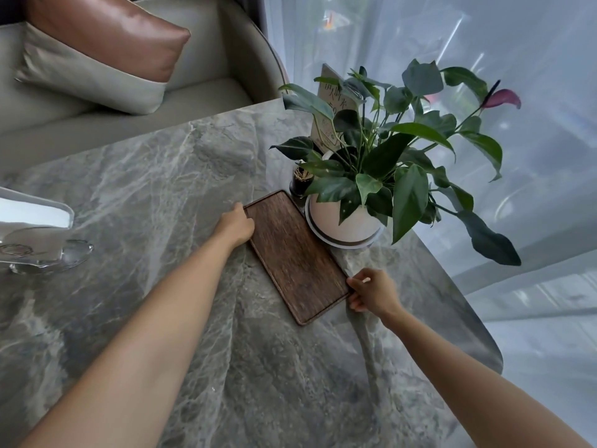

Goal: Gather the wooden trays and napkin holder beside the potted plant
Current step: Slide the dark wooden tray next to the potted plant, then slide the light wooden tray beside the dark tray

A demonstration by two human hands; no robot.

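A dark wooden tray point(295, 257) lies flat on the grey marble table point(161, 195), its long side right next to the white pot of the potted plant point(347, 218). My left hand point(235, 226) grips the tray's far left corner. My right hand point(371, 291) pinches its near right corner. A clear napkin holder point(35, 231) with white napkins stands at the table's left edge, well away from the plant. I see only this one tray.
A dark toothpick jar point(300, 182) stands just behind the tray, against the pot. A card sign point(332, 114) sticks up among the leaves. A grey sofa with a brown cushion point(106, 43) lies beyond the table. The table's right edge curves in near my right arm.
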